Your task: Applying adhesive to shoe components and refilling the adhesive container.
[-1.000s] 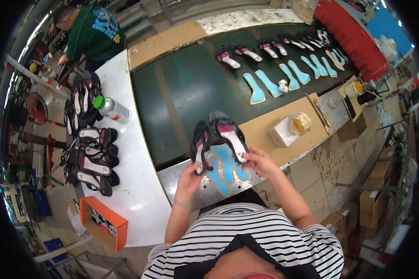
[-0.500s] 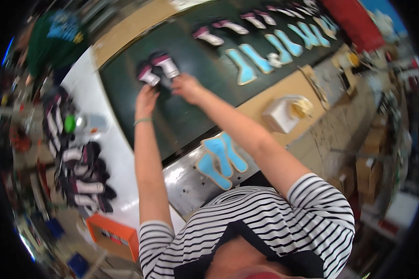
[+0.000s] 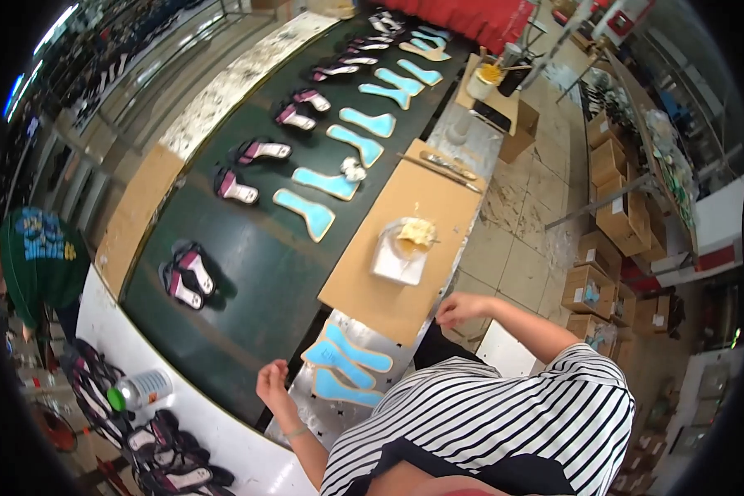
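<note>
My left hand (image 3: pixel 274 386) hangs by the near end of a dark green belt surface (image 3: pixel 256 322), its fingers loosely curled with nothing in them. My right hand (image 3: pixel 463 307) is bent closed past the right edge of the bench, and I see nothing in it. Between the hands, several light-blue insoles (image 3: pixel 339 368) lie overlapping on a perforated metal strip. A pair of black and purple sandals (image 3: pixel 195 273) with white footbeds stands on the belt beyond my left hand, apart from both hands.
Farther along the belt run rows of sandals (image 3: pixel 241 190) and blue insoles (image 3: pixel 306 213). A white box (image 3: pixel 398 264) bearing a yellowish, crusted container sits on cardboard (image 3: pixel 351 285). Left lie a green-capped bottle (image 3: pixel 145 388) and piled sandals (image 3: pixel 169 459). A person in green (image 3: pixel 41 260) stands far left.
Both hands have let go of the sandal pair, which stays on the belt. They have drawn back toward my body, the right one to the right. My view has turned rightward.
</note>
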Available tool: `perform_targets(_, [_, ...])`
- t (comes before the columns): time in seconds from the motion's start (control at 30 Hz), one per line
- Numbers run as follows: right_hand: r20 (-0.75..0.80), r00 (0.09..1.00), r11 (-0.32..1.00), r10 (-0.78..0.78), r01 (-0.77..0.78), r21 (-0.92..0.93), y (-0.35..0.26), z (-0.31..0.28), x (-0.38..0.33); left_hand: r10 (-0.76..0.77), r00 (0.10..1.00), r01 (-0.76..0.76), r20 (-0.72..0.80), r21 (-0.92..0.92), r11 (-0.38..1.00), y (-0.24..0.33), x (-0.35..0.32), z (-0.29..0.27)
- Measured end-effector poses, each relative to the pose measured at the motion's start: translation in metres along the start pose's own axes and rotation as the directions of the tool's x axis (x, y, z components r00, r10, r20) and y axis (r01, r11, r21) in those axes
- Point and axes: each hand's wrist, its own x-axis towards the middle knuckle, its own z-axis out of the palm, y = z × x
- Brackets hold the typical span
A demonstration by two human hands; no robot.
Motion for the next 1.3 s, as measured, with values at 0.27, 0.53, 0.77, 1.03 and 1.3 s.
perform_targets(0.27, [-0.504, 0.799, 0.918, -0.329, 0.395, 0.026, 0.005, -0.144, 0.018, 0.089, 0.992, -0.114, 0.094, 0.314, 0.942, 0.029, -0.019, 0.096])
perform_targets(0.53, [-0.303, 0.889, 0.916, -0.344, 0.388, 0.099, 0.036, -0.191, 0.038, 0.359, 0.894, -0.279, -0.269, 0.294, 0.914, 0.041, -0.005, 0.114])
perform_targets(0.77, [-0.588, 0.594, 0.735, -0.549, 0.678, -0.001, -0.039, -0.196, 0.038, 0.436, 0.46, -0.15, -0.774, 0.416, 0.897, 0.119, 0.051, -0.059])
perform_targets(1.03, [-0.691, 0.024, 0.321, -0.723, 0.897, -0.305, -0.228, -0.044, -0.053, 0.746, 0.253, -0.17, -0.617, 0.73, 0.662, 0.155, 0.139, -0.293])
perform_targets(1.3, [0.186, 0.342, 0.285, -0.921, 0.918, -0.277, -0.349, 0.203, 0.095, 0.792, 0.413, -0.311, -0.449, 0.748, 0.586, 0.156, 0.128, -0.203])
